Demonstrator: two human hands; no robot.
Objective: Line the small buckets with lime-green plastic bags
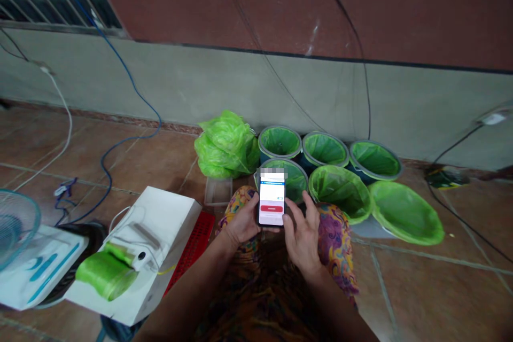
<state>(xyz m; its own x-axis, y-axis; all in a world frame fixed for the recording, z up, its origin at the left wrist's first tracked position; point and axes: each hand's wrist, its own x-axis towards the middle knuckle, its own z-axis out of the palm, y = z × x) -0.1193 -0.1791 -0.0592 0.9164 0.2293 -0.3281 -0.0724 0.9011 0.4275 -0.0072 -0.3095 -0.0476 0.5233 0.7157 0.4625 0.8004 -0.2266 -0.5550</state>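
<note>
A smartphone [272, 197] with a lit screen is held upright over my lap. The screen shows a red button low down; its text is too small to read. My left hand [245, 219] is wrapped round the phone's left side and lower back. At the right edge of the phone, my right hand [302, 230] has its fingers spread, with the thumb near the bottom corner. Past the phone stand several round buckets [279, 142] lined with green plastic bags [340, 192]. One liner behind the phone is partly hidden.
A bunched green bag [227, 144] tops the back left bucket. To my left, a white box [168, 208] bears a green bag roll [106, 272] and a white device. A fan [16, 224], a red crate [191, 246] and a blue cable [132, 80] are also there.
</note>
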